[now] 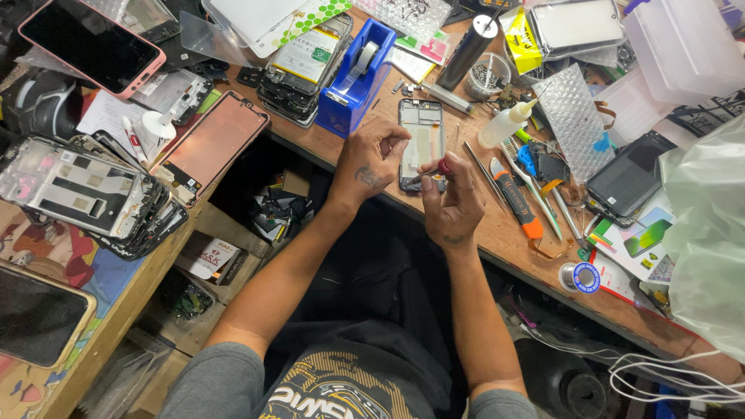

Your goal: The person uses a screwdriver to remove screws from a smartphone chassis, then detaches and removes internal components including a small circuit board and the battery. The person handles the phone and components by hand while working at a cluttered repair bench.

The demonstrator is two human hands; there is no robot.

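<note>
Our left hand rests closed on the left edge of the phone frame, which lies flat on the wooden table just right of the blue tape dispenser. Our right hand is clamped on a small red-capped screwdriver, its tip at the frame's lower end. An orange-handled tool lies near.

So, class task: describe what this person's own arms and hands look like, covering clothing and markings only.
Both forearms are bare, with no gloves, watch or rings visible. The left hand carries a small dark tattoo on its back near the wrist; the right hand shows a fainter dark mark near its wrist. Short grey sleeves cover the upper arms, on a black T-shirt with a yellow and white printed design.
</note>
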